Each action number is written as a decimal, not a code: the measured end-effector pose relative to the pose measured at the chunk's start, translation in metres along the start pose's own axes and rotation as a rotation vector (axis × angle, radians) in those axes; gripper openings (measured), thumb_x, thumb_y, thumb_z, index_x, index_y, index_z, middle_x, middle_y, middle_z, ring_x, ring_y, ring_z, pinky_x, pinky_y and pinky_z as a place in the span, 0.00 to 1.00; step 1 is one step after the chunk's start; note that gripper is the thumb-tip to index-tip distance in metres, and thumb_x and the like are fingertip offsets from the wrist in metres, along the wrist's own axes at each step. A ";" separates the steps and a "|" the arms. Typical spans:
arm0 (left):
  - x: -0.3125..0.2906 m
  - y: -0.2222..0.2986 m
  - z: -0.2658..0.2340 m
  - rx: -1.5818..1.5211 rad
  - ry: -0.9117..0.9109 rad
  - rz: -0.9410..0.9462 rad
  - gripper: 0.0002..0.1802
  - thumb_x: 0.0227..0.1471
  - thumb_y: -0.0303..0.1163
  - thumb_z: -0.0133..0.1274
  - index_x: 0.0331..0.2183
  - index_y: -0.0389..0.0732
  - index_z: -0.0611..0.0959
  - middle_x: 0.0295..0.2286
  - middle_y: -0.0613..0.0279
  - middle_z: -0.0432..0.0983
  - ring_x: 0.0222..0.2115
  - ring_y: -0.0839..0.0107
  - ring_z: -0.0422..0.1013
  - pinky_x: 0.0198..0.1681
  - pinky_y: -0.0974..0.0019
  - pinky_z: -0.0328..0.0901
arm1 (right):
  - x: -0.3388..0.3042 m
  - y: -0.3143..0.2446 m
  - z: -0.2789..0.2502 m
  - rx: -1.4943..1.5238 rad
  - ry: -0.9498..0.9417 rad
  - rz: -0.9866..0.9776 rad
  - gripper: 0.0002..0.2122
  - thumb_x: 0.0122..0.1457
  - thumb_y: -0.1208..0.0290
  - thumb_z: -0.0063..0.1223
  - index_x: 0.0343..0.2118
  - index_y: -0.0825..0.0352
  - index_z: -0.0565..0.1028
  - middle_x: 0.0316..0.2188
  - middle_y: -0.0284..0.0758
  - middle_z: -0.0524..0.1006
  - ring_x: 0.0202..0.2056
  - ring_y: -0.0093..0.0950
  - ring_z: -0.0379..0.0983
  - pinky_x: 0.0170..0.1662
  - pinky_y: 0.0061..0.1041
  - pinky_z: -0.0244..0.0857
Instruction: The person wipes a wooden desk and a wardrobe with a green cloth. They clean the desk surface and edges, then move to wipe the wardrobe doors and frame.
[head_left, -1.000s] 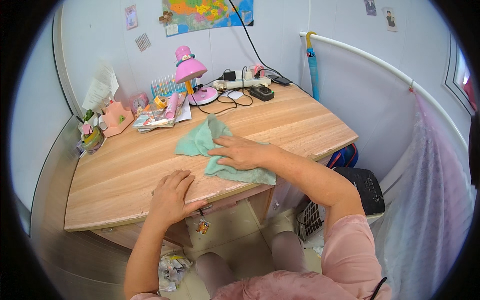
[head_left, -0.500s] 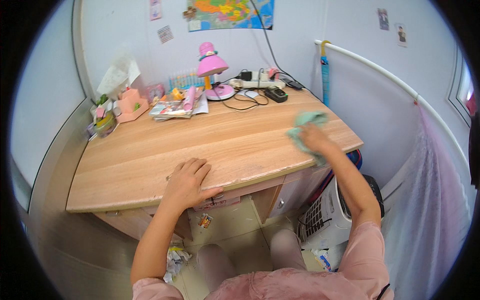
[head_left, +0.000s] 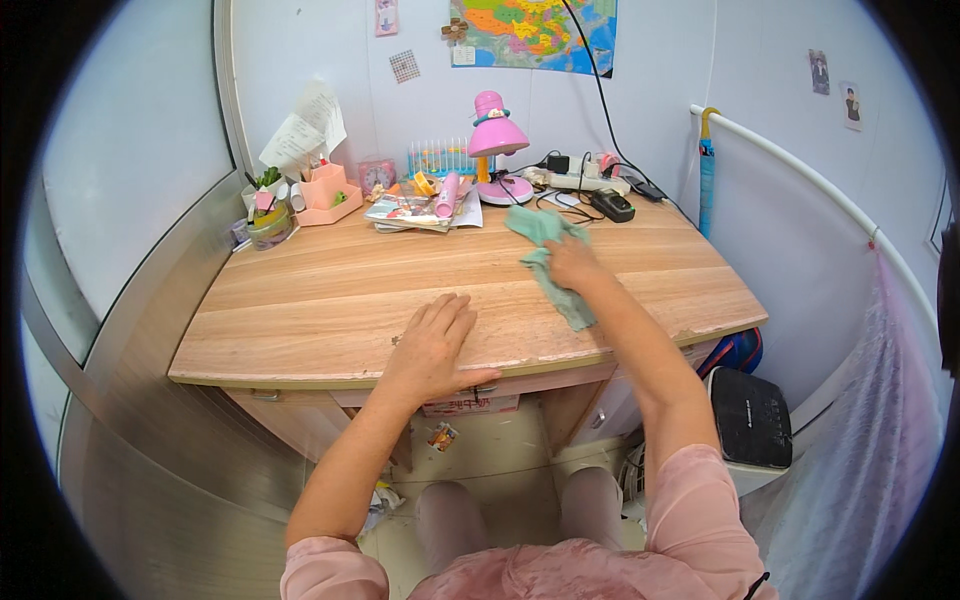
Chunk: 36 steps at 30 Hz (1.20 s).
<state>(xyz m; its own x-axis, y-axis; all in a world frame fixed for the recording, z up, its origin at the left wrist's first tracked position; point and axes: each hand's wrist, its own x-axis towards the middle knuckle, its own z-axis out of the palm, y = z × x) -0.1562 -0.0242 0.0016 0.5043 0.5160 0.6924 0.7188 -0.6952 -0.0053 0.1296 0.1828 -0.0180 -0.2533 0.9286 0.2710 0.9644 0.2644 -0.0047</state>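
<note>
A light green cloth (head_left: pixel 548 262) lies crumpled on the wooden desk (head_left: pixel 300 320), right of its middle. My right hand (head_left: pixel 572 262) presses down on the cloth, fingers bunched into it and partly hidden. At the desk's front edge, left of the cloth, my left hand (head_left: pixel 432 345) rests flat on the wood, fingers stretched out and thumb apart, with nothing in it. The cloth's lower end hangs toward the front edge, beside my right forearm.
Along the back stand a pink lamp (head_left: pixel 498 135), magazines (head_left: pixel 415 207), a pink organizer (head_left: pixel 325 197) and a potted plant (head_left: pixel 268 225). A power strip (head_left: pixel 590 180), cables and a black charger (head_left: pixel 612 206) lie behind the cloth. A black-topped white appliance (head_left: pixel 750 420) stands right of the desk.
My right hand has swept the cloth leftward across the desk, from near the right end toward the middle. The left hand stays at the front edge. The whole view has shifted.
</note>
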 end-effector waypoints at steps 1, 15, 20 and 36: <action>-0.004 -0.002 -0.004 0.021 -0.005 -0.012 0.45 0.34 0.58 0.65 0.48 0.35 0.75 0.54 0.47 0.65 0.56 0.49 0.60 0.57 0.48 0.57 | 0.001 -0.034 -0.004 0.062 -0.013 -0.098 0.19 0.62 0.63 0.42 0.56 0.59 0.68 0.59 0.49 0.62 0.60 0.45 0.57 0.62 0.39 0.52; 0.000 -0.006 -0.004 0.030 -0.385 -0.305 0.38 0.54 0.62 0.44 0.53 0.41 0.73 0.58 0.49 0.60 0.60 0.53 0.54 0.62 0.38 0.40 | -0.131 -0.006 -0.071 0.358 0.216 -0.006 0.22 0.63 0.57 0.43 0.56 0.64 0.68 0.57 0.47 0.66 0.60 0.42 0.58 0.62 0.38 0.50; 0.084 0.019 0.002 0.104 -0.783 -0.660 0.43 0.54 0.67 0.36 0.59 0.44 0.67 0.61 0.46 0.52 0.62 0.50 0.49 0.62 0.34 0.36 | -0.163 0.009 -0.056 0.300 0.218 0.082 0.21 0.61 0.56 0.44 0.50 0.66 0.73 0.54 0.45 0.70 0.57 0.41 0.62 0.60 0.41 0.51; -0.093 -0.184 -0.092 0.437 -0.466 -1.191 0.45 0.52 0.72 0.31 0.64 0.58 0.55 0.62 0.38 0.47 0.64 0.42 0.42 0.62 0.34 0.35 | -0.161 0.003 -0.050 0.246 0.268 0.115 0.21 0.60 0.54 0.47 0.47 0.67 0.76 0.53 0.44 0.71 0.57 0.40 0.62 0.60 0.43 0.50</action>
<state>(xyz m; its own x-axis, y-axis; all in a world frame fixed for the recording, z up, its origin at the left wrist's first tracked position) -0.3792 0.0097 0.0041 -0.4755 0.8700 0.1303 0.8778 0.4596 0.1347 0.1771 0.0206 -0.0131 -0.0841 0.8638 0.4968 0.9301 0.2469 -0.2720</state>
